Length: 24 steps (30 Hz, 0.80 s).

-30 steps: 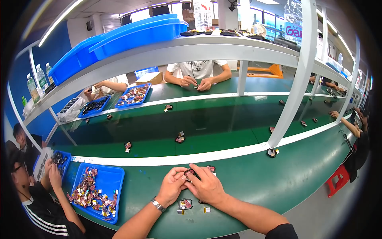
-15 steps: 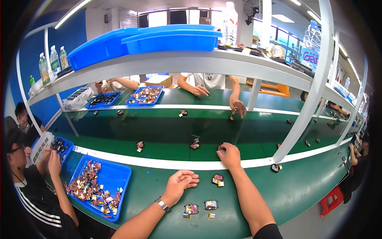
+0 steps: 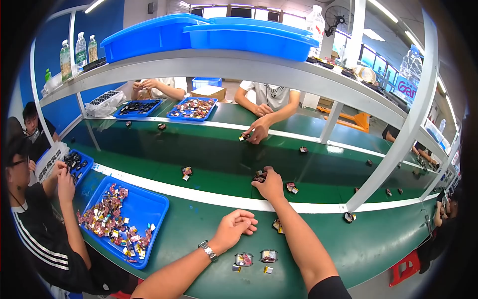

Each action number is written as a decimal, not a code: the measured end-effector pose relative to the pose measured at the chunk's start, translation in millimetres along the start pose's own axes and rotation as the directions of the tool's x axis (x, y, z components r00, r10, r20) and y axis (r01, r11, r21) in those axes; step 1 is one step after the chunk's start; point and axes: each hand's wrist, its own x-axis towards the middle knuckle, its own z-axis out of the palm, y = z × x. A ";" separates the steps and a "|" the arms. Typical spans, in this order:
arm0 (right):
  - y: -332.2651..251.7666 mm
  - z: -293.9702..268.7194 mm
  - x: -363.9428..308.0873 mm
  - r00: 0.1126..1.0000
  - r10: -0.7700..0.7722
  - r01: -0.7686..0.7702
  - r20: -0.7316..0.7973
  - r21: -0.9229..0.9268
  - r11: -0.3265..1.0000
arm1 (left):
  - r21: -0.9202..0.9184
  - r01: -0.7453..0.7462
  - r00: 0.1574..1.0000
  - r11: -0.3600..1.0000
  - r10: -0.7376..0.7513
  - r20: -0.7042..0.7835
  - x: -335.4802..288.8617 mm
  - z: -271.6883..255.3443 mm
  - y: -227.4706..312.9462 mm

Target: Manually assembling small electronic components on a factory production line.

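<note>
My right hand (image 3: 270, 183) reaches out over the white stripe onto the dark green conveyor belt (image 3: 219, 154) and closes on a small dark part (image 3: 259, 176). My left hand (image 3: 235, 225), a watch on its wrist, rests palm down on the green table (image 3: 199, 249) with its fingers loosely curled and nothing in it. Near my arms lie two small square parts (image 3: 256, 257) and two tiny gold pieces (image 3: 251, 269). Another small part (image 3: 276, 225) is partly hidden beside my right forearm.
A blue tray (image 3: 125, 219) of several small wrapped parts sits left of my left hand. A person in black at the left works over another blue tray (image 3: 77, 164). Across the belt, another person's hand (image 3: 258, 133) touches a part. Shelf post (image 3: 393, 149) stands right.
My right hand has moved from the table in front of me out onto the belt with a small part. My left hand has stayed on the table. The view has turned left.
</note>
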 end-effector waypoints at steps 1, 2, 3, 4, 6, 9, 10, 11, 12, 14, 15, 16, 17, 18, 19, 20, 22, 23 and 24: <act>1.9 -2.4 1.3 1.000 -0.009 0.010 -0.019 0.038 0.999 | -0.005 0.001 1.000 1.000 -0.001 -0.001 1.4 -0.4 -0.4; 5.7 -7.1 0.4 1.000 -0.008 0.008 -0.018 0.034 0.999 | -0.009 0.006 1.000 1.000 -0.006 -0.005 2.7 -0.9 -0.7; 10.7 -13.6 -1.4 1.000 -0.013 0.014 -0.002 0.131 0.991 | -0.013 0.012 1.000 1.000 -0.012 -0.006 3.8 -0.3 -0.3; 16.5 -21.3 -4.0 1.000 -0.019 0.016 0.011 0.227 0.974 | -0.017 0.014 1.000 1.000 -0.014 0.002 4.3 2.1 1.1; 5.0 -38.0 -18.1 0.995 -0.069 0.044 0.074 0.298 0.953 | -0.029 0.085 0.995 0.996 -0.086 -0.040 -0.7 -1.4 8.6; -22.1 -74.6 -60.0 0.882 -0.408 0.273 0.236 0.449 0.851 | -0.173 0.165 0.984 0.971 -0.174 -0.041 -1.6 -15.5 13.1; -26.2 -90.5 -77.5 0.847 -0.462 0.302 0.263 0.477 0.825 | -0.209 0.190 0.982 0.959 -0.187 0.035 2.8 -16.2 12.9; -32.5 -101.8 -91.3 0.800 -0.517 0.331 0.303 0.495 0.803 | -0.229 0.247 0.968 0.942 -0.226 0.111 3.1 -18.4 16.2; -42.3 -113.1 -105.3 0.770 -0.551 0.362 0.322 0.490 0.793 | -0.244 0.303 0.946 0.921 -0.262 0.189 2.6 -20.3 18.4; -50.0 -124.2 -120.4 0.715 -0.578 0.377 0.394 0.479 0.793 | -0.189 0.379 0.884 0.906 -0.294 0.363 3.9 -18.7 19.2; -50.4 -125.0 -125.5 0.699 -0.577 0.375 0.422 0.471 0.798 | -0.167 0.412 0.857 0.896 -0.319 0.404 1.1 -14.7 21.3; -49.5 -127.0 -128.4 0.706 -0.574 0.373 0.414 0.472 0.799 | -0.158 0.416 0.853 0.895 -0.325 0.409 1.4 -15.0 19.4; -48.6 -128.8 -130.8 0.726 -0.568 0.388 0.388 0.451 0.804 | -0.151 0.380 0.865 0.913 -0.293 0.408 2.0 -18.4 15.1; -47.8 -130.2 -133.1 0.744 -0.562 0.402 0.362 0.429 0.809 | -0.145 0.342 0.876 0.928 -0.259 0.407 2.3 -20.3 13.7; -42.6 -128.8 -134.2 0.791 -0.534 0.425 0.300 0.359 0.831 | -0.189 0.331 0.888 0.925 -0.237 0.395 2.2 -16.1 19.1; -37.0 -125.4 -135.7 0.796 -0.531 0.424 0.293 0.356 0.833 | -0.182 0.331 0.884 0.926 -0.238 0.402 0.9 -11.7 22.0; -29.7 -113.6 -140.9 0.916 -0.330 0.209 0.228 0.431 0.878 | -0.193 0.243 0.950 0.951 -0.193 0.247 -3.9 -7.7 22.9; -30.5 -106.5 -146.3 0.947 -0.212 0.057 0.243 0.521 0.852 | -0.241 0.214 0.963 0.947 -0.162 0.216 -3.0 -9.7 17.0; -32.5 -100.7 -150.0 0.947 -0.215 0.059 0.240 0.526 0.848 | -0.236 0.212 0.963 0.948 -0.162 0.213 -3.9 -8.3 16.1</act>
